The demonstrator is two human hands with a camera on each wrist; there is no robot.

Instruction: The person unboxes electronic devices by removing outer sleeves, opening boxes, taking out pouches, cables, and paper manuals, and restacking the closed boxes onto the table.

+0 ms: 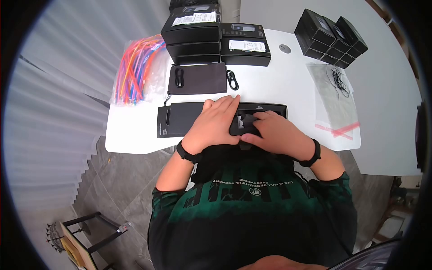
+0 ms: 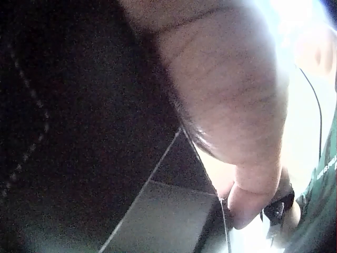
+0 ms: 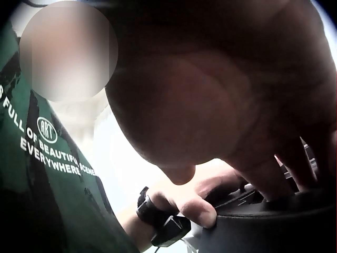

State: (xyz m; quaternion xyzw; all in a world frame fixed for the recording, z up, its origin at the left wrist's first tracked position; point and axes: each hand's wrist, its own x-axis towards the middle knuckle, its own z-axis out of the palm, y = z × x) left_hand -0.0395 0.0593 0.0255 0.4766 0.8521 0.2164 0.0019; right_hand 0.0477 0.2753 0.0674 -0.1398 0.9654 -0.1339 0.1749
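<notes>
A long black box [image 1: 282, 109] lies across the front of the white table, with a dark flat panel [image 1: 182, 114] reaching out to its left. My left hand [image 1: 213, 123] rests across the box, fingers stretched toward its far edge and thumb at the near edge. In the left wrist view, that thumb [image 2: 253, 205] lies along the edge of a dark surface. Fingers of my right hand [image 1: 276, 130] reach down into the box, over a dark insert [image 1: 249, 120] with a small pale patch. In the right wrist view, the fingertips [image 3: 271, 190] press inside the box, partly hidden.
Behind the box lie a dark pouch [image 1: 198, 81] and two coiled black cables, one cable [image 1: 232, 80] beside it. Stacked black boxes [image 1: 193, 33] and more boxes [image 1: 330, 38] stand farther back. Colourful strips in plastic [image 1: 137, 72] lie left, clear bags [image 1: 330, 103] right.
</notes>
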